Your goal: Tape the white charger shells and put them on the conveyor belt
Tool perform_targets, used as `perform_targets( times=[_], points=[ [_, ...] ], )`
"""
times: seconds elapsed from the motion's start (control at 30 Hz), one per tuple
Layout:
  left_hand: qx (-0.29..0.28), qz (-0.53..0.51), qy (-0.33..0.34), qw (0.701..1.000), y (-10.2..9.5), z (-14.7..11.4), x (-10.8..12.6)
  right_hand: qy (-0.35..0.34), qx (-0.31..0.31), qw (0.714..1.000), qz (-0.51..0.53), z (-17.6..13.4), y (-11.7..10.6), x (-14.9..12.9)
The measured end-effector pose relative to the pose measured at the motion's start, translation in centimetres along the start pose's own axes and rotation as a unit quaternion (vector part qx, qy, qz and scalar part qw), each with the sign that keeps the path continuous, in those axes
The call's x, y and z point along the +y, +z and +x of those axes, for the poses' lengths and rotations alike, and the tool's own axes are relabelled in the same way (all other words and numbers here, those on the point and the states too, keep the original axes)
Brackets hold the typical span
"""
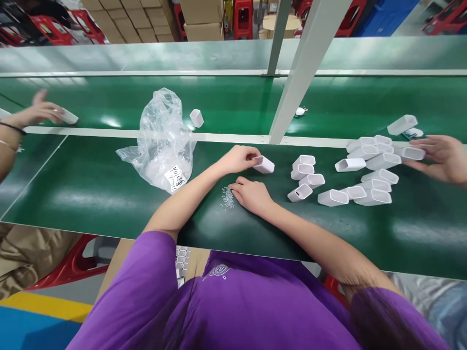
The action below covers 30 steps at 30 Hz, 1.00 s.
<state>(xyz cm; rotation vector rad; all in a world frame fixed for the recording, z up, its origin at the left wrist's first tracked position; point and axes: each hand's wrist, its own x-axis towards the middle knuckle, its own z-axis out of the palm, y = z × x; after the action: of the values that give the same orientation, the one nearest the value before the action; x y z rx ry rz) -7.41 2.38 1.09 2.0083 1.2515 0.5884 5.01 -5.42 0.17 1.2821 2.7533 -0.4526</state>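
Observation:
My left hand is closed on the end of a white, open-ended plastic housing lying on its side at the green bench top. Just below it, my right hand has its thumb and fingertips pressed together at the edge of a small heap of tiny clear pieces. Whatever sits between those fingertips is too small to make out. To the right stand several more white housings in a loose group. A clear plastic bag with a handwritten label lies left of my hands.
A co-worker's hand touches a cluster of white housings at right. Another person's hand reaches a white piece at far left. A slanted metal post rises behind the bench. One housing lies beyond the rail.

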Motion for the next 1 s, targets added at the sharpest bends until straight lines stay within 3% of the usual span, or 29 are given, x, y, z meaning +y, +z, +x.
perform_targets(
  times=[0.17, 0.33, 0.53, 0.73, 1.0],
  points=[
    [0.083, -0.207, -0.118, 0.968, -2.0, -2.4, -1.9, -0.033, -0.013, 0.997, -0.063, 0.8, -0.1, -0.2],
    [0.094, -0.350, -0.189, 0.913, -2.2, -3.4, -2.5, -0.055, -0.014, 0.995, -0.086, 1.0, 0.3, 0.0],
    [0.072, -0.476, -0.216, 0.849, -2.2, -3.3, -2.5, -0.015, -0.039, 0.996, -0.080, 0.7, -0.5, 0.3],
    [0.047, -0.527, -0.209, 0.822, -1.4, -3.4, -2.2, 0.027, -0.049, 0.997, -0.042, -0.9, -0.8, 2.1],
    [0.005, -0.595, -0.194, 0.780, -0.9, -3.5, -2.4, 0.042, 0.007, 0.988, 0.149, -2.6, -0.3, 5.7]
  ],
)
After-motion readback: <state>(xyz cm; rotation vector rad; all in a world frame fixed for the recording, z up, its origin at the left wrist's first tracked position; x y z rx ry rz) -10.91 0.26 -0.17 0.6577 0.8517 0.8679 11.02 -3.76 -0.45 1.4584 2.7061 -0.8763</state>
